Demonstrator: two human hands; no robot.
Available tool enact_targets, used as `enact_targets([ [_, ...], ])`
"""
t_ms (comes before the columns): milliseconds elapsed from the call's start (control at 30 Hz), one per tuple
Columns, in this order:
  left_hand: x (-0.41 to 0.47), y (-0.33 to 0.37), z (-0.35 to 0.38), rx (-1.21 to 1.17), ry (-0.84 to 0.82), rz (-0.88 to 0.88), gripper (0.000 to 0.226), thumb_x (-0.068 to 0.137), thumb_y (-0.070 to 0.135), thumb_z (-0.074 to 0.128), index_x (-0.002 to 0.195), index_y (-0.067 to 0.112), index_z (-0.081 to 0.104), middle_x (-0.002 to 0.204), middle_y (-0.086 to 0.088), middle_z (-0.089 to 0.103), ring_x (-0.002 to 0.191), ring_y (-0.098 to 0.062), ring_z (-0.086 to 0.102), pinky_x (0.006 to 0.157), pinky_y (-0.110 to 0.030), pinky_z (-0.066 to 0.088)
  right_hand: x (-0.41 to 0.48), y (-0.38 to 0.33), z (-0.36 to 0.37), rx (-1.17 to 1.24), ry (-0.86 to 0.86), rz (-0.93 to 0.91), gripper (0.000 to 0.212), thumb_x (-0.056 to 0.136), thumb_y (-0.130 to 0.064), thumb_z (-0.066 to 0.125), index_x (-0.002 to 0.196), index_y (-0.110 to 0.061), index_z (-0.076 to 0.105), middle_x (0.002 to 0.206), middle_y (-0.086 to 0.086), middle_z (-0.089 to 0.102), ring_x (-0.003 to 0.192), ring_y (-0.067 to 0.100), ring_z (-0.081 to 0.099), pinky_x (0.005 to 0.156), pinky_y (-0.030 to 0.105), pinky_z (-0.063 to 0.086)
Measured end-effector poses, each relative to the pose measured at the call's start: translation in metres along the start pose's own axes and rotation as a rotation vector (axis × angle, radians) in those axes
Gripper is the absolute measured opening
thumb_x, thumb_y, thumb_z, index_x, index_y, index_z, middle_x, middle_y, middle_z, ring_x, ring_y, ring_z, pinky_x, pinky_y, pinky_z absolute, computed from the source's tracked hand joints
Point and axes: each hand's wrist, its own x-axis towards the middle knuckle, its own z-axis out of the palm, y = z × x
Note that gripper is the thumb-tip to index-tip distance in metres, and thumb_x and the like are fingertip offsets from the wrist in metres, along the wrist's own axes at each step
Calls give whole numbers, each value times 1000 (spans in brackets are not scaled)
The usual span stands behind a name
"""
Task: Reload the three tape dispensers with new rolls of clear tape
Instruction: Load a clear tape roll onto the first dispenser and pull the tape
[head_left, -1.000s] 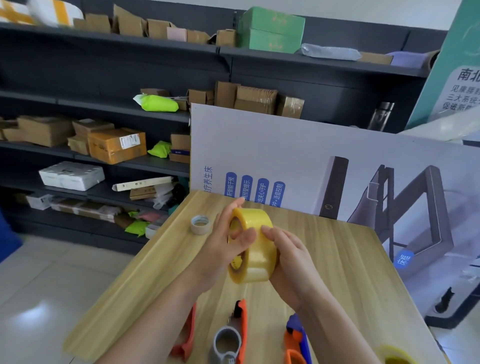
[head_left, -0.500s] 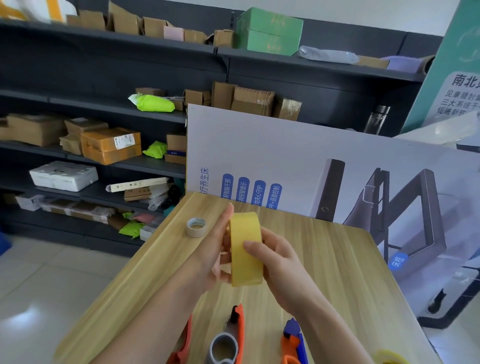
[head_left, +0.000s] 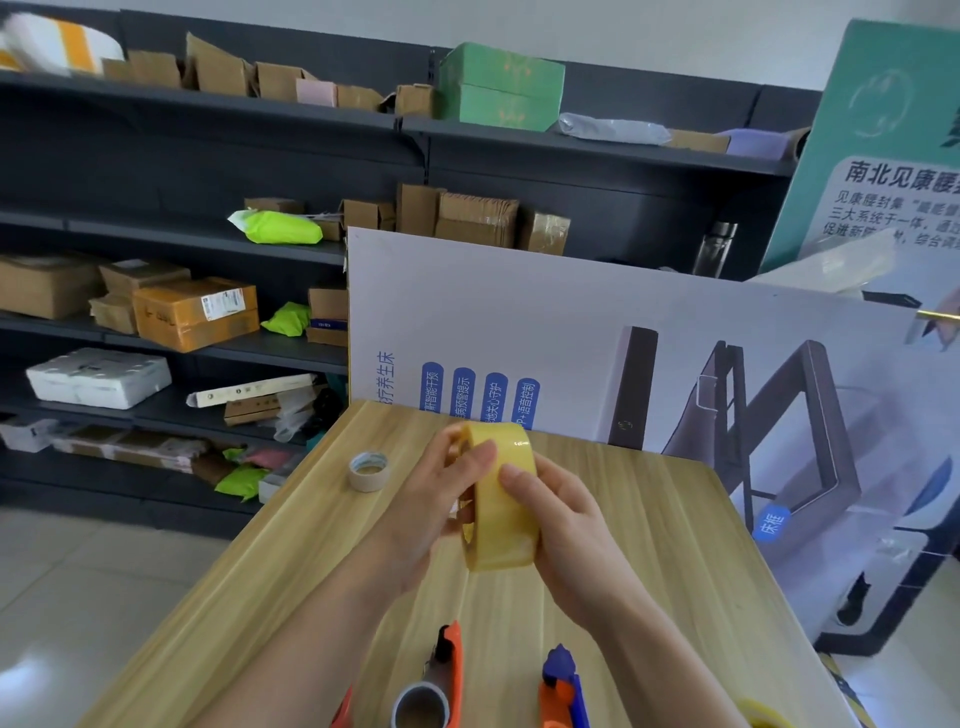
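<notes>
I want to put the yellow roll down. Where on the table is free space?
Bare wood lies on the table right of the right hand, toward the poster, and between the empty core and the left edge. The near edge is crowded with dispensers.

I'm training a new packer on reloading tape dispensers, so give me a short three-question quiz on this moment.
1. True or false: the yellowish tape roll is resting on the wooden table.
2. What lies on the table to the left of the hands? A) a nearly used-up tape roll B) scissors C) a marker
3. Which hands hold the roll?

Key
1. False: it is held up above the table.
2. A: the nearly used-up tape roll lies flat near the table's left edge.
3. Both: left hand on its left side, right hand on its right.
</notes>
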Motion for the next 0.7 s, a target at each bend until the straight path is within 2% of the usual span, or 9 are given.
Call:
enact_targets([
  [67,2,2,3,-34,20,-85,74,63,73,62,123,29,54,122,-12,62,112,-29,62,94,-56,49,0,-2,-3,-36,-26,-22,31,88,-26,58,117,-19,64,106,13,71,95,29,68,91,52,53],
  [167,3,5,3,-38,32,-104,80,60,77,63,122,27,56,121,-12,64,112,-28,62,96,-53,49,0,-4,-4,-55,-48,-51,31,88,-23,59,117,-17,63,106,15,70,94,29,67,89,53,52],
  [300,5,10,2,8,18,-7,64,67,70,66,115,29,57,107,-11,65,96,-25,64,85,-44,50,1,-2,-5,-48,-77,-79,28,89,-24,59,117,-21,64,103,8,72,93,25,68,87,46,54],
  [367,5,10,0,18,-10,78,58,67,62,67,116,33,56,108,-10,61,92,-21,62,79,-42,51,2,-2,-6,-45,-70,-88,28,88,-27,60,115,-22,65,100,10,73,90,26,69,85,43,56],
  [400,5,11,0,58,-19,137,55,66,58,66,116,37,55,109,-6,60,91,-17,62,75,-35,53,3,-2,-8,-34,-59,-85,28,88,-30,59,113,-23,67,99,10,73,88,25,70,82,39,58],
  [433,5,11,-1,109,-29,193,52,66,55,67,114,41,55,109,-2,60,90,-12,62,71,-27,53,4,-2,-10,-11,-35,-71,26,87,-33,57,109,-26,70,97,8,74,86,23,71,78,34,57],
  [500,4,11,0,169,-40,274,49,66,48,71,112,47,54,113,3,58,94,-6,62,71,-22,53,4,-2,-13,14,23,-25,24,87,-37,52,98,-40,73,94,-4,76,85,14,73,74,28,56],
  [600,4,8,0,230,-35,356,56,65,45,75,115,47,52,125,-2,51,106,-15,58,81,-31,54,5,1,-16,-13,48,-3,22,83,-45,51,87,-56,70,93,-20,73,91,3,69,80,29,55],
  [700,5,8,1,345,-38,429,57,65,45,76,116,49,49,129,-3,46,117,-23,50,94,-42,50,5,3,-18,-24,88,7,20,79,-49,52,88,-52,70,94,-14,73,95,6,67,86,34,54],
])
